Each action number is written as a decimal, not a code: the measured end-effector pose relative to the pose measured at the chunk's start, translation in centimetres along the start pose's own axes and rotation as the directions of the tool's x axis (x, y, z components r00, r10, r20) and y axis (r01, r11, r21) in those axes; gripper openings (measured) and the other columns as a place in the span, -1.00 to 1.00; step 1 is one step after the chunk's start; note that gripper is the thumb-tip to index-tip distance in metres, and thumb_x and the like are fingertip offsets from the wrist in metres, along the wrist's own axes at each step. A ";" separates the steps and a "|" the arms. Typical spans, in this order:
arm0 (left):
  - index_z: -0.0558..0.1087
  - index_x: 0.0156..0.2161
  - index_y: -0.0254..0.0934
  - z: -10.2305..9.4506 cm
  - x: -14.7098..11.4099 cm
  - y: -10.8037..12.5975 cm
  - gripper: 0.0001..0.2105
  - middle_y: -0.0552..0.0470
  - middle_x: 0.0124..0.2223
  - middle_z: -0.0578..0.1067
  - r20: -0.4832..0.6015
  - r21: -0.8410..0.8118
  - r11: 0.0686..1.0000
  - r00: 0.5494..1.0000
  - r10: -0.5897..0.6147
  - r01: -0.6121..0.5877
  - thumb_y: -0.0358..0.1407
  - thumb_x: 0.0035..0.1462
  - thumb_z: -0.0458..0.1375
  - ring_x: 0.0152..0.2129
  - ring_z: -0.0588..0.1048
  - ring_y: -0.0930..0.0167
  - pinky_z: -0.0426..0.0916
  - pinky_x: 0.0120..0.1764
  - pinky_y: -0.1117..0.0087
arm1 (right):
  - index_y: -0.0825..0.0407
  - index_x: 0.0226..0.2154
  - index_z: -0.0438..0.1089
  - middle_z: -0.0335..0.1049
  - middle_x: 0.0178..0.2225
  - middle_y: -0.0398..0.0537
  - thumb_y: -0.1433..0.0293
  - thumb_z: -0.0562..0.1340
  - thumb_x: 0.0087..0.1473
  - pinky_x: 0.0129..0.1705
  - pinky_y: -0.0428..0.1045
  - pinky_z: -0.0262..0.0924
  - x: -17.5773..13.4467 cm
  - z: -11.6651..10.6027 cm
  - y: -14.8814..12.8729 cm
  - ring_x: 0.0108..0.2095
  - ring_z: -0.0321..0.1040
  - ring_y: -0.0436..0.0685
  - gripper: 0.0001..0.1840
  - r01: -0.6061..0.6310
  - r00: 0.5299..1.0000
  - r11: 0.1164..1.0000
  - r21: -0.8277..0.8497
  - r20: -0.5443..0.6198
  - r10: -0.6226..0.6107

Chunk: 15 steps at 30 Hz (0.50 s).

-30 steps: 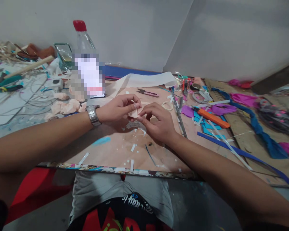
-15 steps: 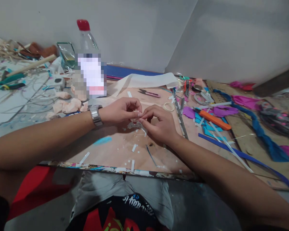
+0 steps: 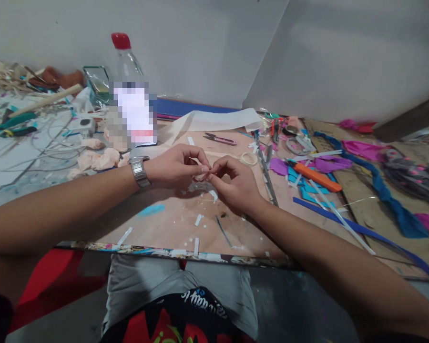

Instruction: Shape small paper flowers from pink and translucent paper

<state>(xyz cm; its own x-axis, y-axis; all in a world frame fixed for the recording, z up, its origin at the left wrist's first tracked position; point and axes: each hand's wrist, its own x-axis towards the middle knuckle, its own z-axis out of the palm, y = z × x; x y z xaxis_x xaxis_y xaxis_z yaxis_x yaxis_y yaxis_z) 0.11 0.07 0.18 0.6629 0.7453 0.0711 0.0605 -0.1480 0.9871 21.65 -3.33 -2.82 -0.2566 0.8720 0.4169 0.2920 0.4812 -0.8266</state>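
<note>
Pale pink scrap [image 3: 200,177], silver watch [image 3: 140,171], red bottle cap [image 3: 120,41]; orange cutter [image 3: 316,176], blue band [image 3: 411,224], black shirt [image 3: 178,309] with red print

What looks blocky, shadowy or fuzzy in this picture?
Head view: big squares blur the bright phone screen; head view: a shadow on the table below the left hand; head view: the pale piece at the fingertips looks fuzzy.

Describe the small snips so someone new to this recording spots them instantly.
On the table, look just beyond the right hand. There, in front of the long white paper and farther back than the cream ring, lie the snips. Dark pointed blades and a pinkish handle set them apart from both pale neighbours.
</note>
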 end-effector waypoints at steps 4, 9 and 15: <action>0.51 -0.27 -0.35 -0.1 0.1 -0.1 -0.70 0.03 -0.40 0.56 -0.009 -0.021 1.000 1.000 -0.014 0.014 -0.15 0.14 0.44 -0.49 0.50 0.53 0.39 -0.41 0.51 | 0.00 -0.31 0.42 0.44 -0.40 -0.18 0.21 0.45 0.12 -0.38 -0.05 0.23 0.0 0.2 0.3 -0.43 0.33 0.00 -0.73 -0.053 0.998 0.997 0.053 0.034 0.052; 0.44 -0.27 -0.34 -0.2 0.4 -0.5 -0.69 0.07 -0.39 0.53 0.008 -0.070 0.997 1.000 -0.029 0.029 -0.21 0.11 0.46 -0.47 0.52 0.53 0.40 -0.39 0.51 | 0.03 -0.24 0.48 0.51 -0.36 -0.11 0.04 0.46 0.13 -0.36 -0.05 0.25 0.0 0.3 0.3 -0.41 0.36 0.01 -0.59 -0.093 0.993 0.991 0.101 0.083 0.085; 0.29 -0.31 -0.27 0.3 0.1 -0.3 -0.61 0.14 -0.43 0.51 -0.036 -0.171 0.981 0.994 -0.101 0.094 -0.21 0.10 0.47 -0.52 0.51 0.55 0.38 -0.45 0.55 | 0.03 -0.24 0.54 0.56 -0.33 -0.08 0.03 0.45 0.15 -0.30 -0.02 0.30 0.0 0.0 0.0 -0.39 0.37 0.03 -0.60 -0.064 0.997 0.997 0.051 0.041 0.062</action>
<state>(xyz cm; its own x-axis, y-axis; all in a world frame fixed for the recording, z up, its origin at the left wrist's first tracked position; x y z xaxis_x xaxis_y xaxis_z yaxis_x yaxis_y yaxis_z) 0.41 0.01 -0.10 0.6261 0.7794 -0.0240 -0.0063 0.0358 0.9993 21.59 -3.36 -2.80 -0.2753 0.8958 0.3489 0.2604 0.4189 -0.8699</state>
